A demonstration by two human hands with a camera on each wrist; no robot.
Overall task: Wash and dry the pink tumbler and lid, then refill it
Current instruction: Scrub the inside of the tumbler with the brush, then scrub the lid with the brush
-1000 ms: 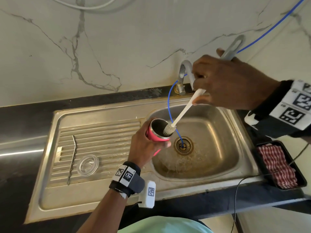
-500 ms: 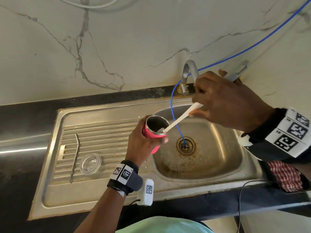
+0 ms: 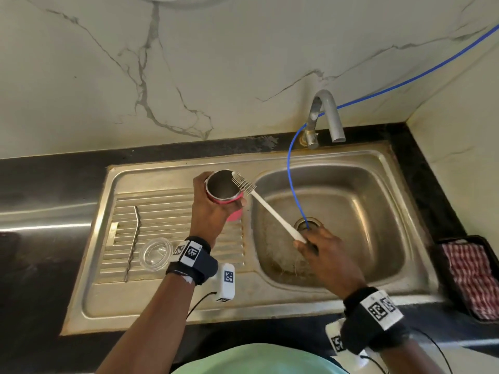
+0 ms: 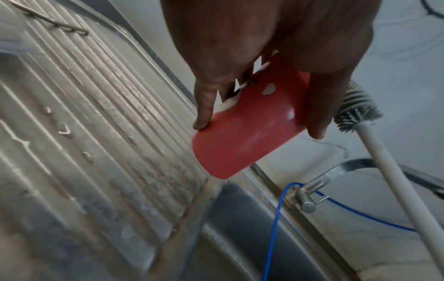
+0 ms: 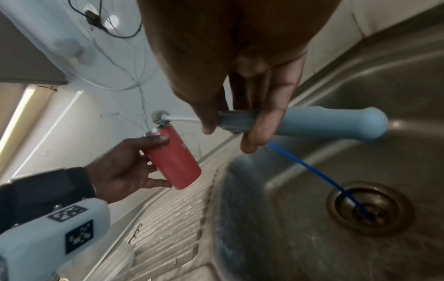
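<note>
Now the left hand [image 3: 209, 211] wraps its fingers and thumb round the pink tumbler [image 3: 225, 195], holding it tilted in the air above the ribbed drainboard [image 3: 167, 209], just beside the basin [image 3: 348, 201], with its open steel mouth facing up and toward the basin. The right hand [image 3: 324, 255] curls round the pale blue grip of a brush [image 5: 310, 121] over the basin, near the drain [image 3: 307, 224]; the white shaft slants up to the left, and the grey bristle head [image 3: 243, 183] lies at the tumbler's rim, outside the mouth as far as the wrist views show. On the drainboard, left of the tumbler, lie a clear lid [image 3: 156, 254] and a bent metal straw [image 3: 133, 238], close together. A thin blue tube [image 3: 290, 168] runs from the wall past the tap [image 3: 325, 117] down into the drain. A red checked cloth [image 3: 472, 279] sits in a dark tray on the table, right of the sink.
</note>
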